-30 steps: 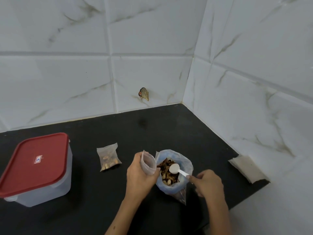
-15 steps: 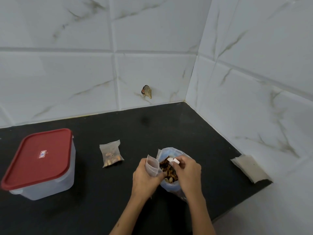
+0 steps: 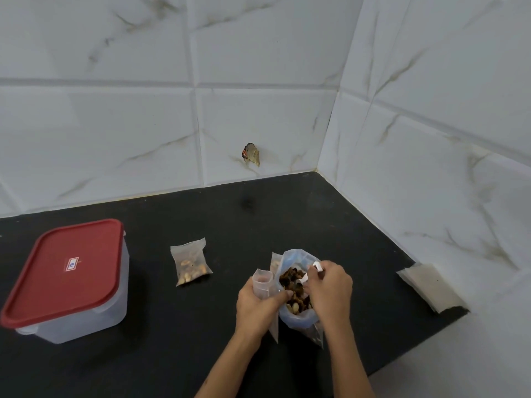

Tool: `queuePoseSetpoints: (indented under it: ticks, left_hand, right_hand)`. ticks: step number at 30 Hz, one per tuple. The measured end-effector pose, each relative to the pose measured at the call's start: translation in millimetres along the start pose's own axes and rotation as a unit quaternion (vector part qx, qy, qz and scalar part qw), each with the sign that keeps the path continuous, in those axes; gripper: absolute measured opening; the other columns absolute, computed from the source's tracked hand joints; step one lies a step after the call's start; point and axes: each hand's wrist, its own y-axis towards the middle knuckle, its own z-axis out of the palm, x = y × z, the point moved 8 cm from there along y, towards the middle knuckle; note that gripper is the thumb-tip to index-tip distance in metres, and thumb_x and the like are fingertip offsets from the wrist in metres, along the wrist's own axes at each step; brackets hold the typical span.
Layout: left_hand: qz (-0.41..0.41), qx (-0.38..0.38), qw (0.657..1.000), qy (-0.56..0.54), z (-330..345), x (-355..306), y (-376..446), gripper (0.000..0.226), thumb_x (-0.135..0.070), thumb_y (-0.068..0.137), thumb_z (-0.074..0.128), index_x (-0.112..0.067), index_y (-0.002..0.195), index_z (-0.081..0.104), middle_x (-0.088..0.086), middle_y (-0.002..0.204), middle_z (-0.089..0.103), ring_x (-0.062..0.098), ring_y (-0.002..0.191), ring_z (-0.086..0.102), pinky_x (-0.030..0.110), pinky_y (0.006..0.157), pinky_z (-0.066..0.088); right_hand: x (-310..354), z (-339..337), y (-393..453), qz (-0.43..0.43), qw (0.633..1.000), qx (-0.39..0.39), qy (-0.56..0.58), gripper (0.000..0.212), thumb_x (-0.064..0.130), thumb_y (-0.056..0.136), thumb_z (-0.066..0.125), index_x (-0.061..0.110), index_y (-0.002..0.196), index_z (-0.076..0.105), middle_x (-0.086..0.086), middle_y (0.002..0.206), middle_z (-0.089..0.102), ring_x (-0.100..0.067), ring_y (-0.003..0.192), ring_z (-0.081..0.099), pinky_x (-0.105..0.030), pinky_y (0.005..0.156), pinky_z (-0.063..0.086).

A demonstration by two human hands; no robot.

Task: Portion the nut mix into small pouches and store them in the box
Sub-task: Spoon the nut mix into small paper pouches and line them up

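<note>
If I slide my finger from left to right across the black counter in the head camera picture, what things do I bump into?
Box with red lid → filled pouch → left hand → big bag of nut mix → stack of empty pouches.

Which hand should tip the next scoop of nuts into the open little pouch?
The right hand. It already grips the white spoon down in the big nut bag, right beside the small pouch. The left hand is busy holding that pouch open.
</note>
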Motion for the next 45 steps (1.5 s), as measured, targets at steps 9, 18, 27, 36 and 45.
queuePoseSetpoints:
  ticks: [9,18,27,36,45]
  left_hand:
    - [-0.027,0.016,0.999,-0.013,1,10,2,0.042,-0.018,0.070,0.081,-0.020,0.109,0.064,0.000,0.098,0.072,0.009,0.091,0.069,0.027,0.074,0.055]
    - [-0.008,0.037,0.999,0.018,4,8,4,0.042,-0.018,0.068,0.081,-0.020,0.106,0.065,-0.001,0.096,0.073,0.010,0.090,0.070,0.036,0.084,0.057]
    - [-0.018,-0.002,1.000,0.020,-2,9,3,0.042,-0.021,0.068,0.082,-0.025,0.104,0.061,-0.002,0.098,0.070,0.011,0.093,0.067,0.036,0.082,0.057]
    - [0.016,0.035,0.997,0.061,-1,0,4,0.048,-0.031,0.059,0.081,-0.023,0.103,0.064,-0.003,0.096,0.071,0.010,0.093,0.068,0.040,0.084,0.057]
    - [-0.024,0.044,0.998,0.024,-5,1,6,0.048,-0.029,0.059,0.082,-0.023,0.104,0.065,0.000,0.098,0.072,0.016,0.094,0.070,0.045,0.084,0.057]
  right_hand:
    - [-20,10,-1,0.124,0.977,-0.005,0.172,0.011,0.014,0.093,0.057,0.016,0.082,0.059,-0.006,0.080,0.070,-0.011,0.066,0.070,-0.023,0.058,0.057]
    - [-22,24,0,0.158,0.967,-0.010,0.199,0.006,0.014,0.093,0.057,0.011,0.090,0.062,-0.007,0.085,0.069,-0.016,0.074,0.071,-0.033,0.070,0.060]
    - [-35,24,-5,0.278,0.896,0.057,0.343,0.008,0.007,0.092,0.058,0.000,0.089,0.060,-0.019,0.079,0.070,-0.021,0.069,0.071,-0.029,0.066,0.057]
    - [-26,28,-5,0.257,0.909,0.049,0.325,0.008,0.009,0.092,0.057,0.003,0.089,0.062,-0.015,0.082,0.070,-0.018,0.071,0.071,-0.026,0.063,0.057]
    - [-30,16,-12,0.300,0.869,0.058,0.388,0.007,0.002,0.092,0.056,-0.005,0.092,0.057,-0.022,0.081,0.068,-0.024,0.073,0.070,-0.033,0.074,0.056]
